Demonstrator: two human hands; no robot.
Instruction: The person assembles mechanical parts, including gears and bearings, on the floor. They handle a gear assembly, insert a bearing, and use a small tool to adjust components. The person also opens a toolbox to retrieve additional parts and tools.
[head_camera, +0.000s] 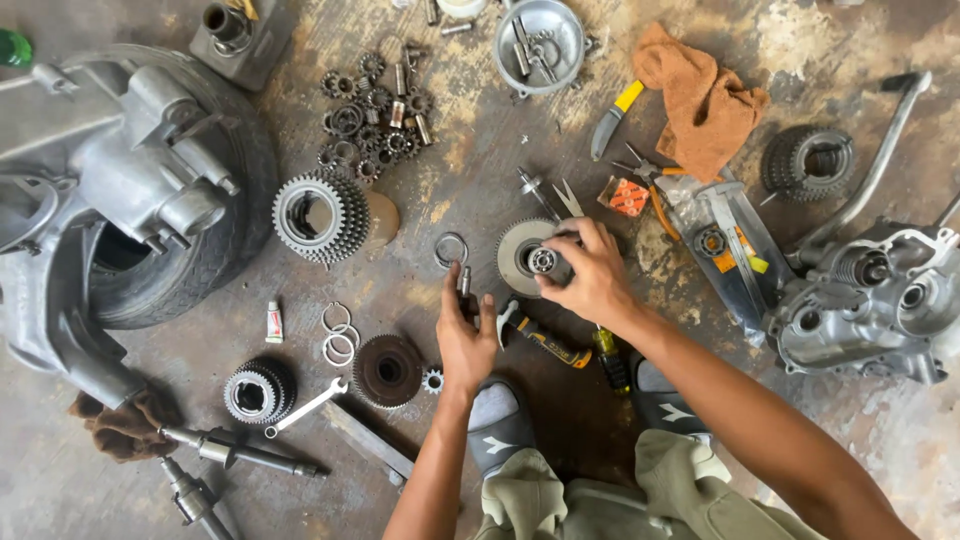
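Head view looks straight down on a stained floor (480, 180) strewn with engine parts. My right hand (590, 275) is clenched around a small cylindrical hub (543, 261), holding it over a flat round disc (515, 255) that lies on the floor. My left hand (465, 335) pinches a short metal pin (465, 282) upright between thumb and fingers, just below a loose ring (451, 249). A hammer (540, 337) lies between my two wrists, touching neither as far as I can tell. Left of my hands sit a large gear cluster (320, 215), a dark gear (388, 371) and a wrench (305, 407). An engine case (870, 305) rests at the right, an orange rag (700, 100) above it.
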